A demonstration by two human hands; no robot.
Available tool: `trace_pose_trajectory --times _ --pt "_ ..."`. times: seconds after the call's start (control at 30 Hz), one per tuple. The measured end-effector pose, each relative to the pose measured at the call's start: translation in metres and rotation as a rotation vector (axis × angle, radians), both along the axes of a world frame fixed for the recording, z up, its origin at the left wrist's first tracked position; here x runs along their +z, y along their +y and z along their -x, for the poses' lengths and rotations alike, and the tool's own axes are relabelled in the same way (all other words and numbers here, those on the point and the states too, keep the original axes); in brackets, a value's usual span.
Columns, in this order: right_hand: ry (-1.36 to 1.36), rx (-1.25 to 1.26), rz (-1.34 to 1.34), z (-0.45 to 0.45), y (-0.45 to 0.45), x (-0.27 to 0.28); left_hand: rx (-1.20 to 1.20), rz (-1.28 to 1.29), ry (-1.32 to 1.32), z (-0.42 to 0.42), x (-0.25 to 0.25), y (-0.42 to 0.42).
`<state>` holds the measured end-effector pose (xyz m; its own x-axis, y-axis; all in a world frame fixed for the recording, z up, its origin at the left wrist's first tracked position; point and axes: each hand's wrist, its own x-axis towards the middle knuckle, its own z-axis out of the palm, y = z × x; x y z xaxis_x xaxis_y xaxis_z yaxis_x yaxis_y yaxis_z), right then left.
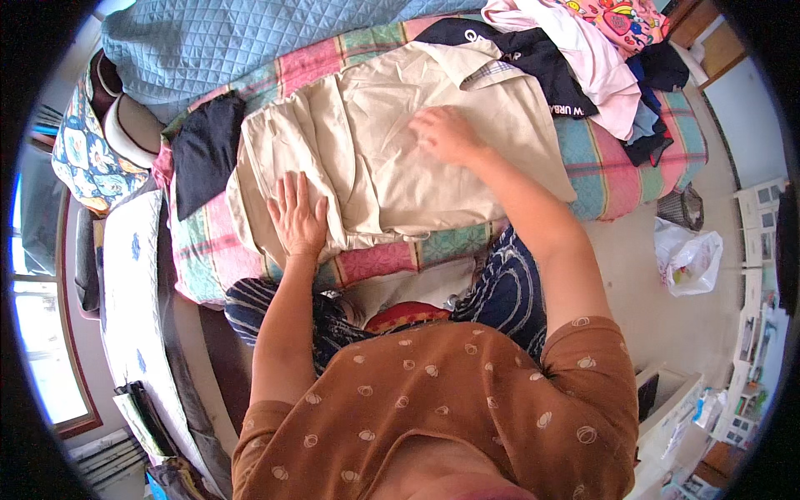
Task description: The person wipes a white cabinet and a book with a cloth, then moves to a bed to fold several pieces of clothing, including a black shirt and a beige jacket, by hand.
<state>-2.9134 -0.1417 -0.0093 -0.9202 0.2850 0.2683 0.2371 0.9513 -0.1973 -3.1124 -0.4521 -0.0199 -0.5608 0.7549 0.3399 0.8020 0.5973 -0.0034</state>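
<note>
A beige cloth garment lies spread over a plaid bedcover in front of me, with folds and creases on its left part. My left hand rests palm down on that creased part, fingers apart. Over the garment's middle is my right hand, its fingers slightly bent and blurred; whether it touches the cloth I cannot tell. One corner of the garment is turned over at the top right and shows a checked lining. Neither hand grips anything that I can see.
A folded black cloth lies left of the garment. Dark clothing with white lettering and a pink garment are heaped at the upper right. A blue quilted cover lies behind. A white plastic bag is on the floor at right.
</note>
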Motion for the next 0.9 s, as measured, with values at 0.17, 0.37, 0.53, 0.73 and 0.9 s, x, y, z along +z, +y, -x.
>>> trace_pose_trajectory --times 0.17,0.37,0.53,0.73,0.9 --pt "-0.011 -0.237 -0.301 0.001 0.085 0.010 0.006 0.020 0.007 0.002 -0.004 0.004" --pt "0.228 -0.685 -0.590 -0.047 0.160 0.051 0.020 0.021 0.002 0.004 -0.009 0.009" --pt "0.456 -0.773 -0.395 -0.093 0.112 0.029 0.029 0.012 0.030 0.003 -0.011 0.002" --pt "0.100 -1.011 0.349 -0.174 0.100 0.012 0.025 0.006 0.027 0.005 -0.011 -0.001" --pt "0.072 -0.910 0.797 -0.205 0.097 -0.013 -0.034 -0.042 -0.004 0.010 -0.007 -0.006"
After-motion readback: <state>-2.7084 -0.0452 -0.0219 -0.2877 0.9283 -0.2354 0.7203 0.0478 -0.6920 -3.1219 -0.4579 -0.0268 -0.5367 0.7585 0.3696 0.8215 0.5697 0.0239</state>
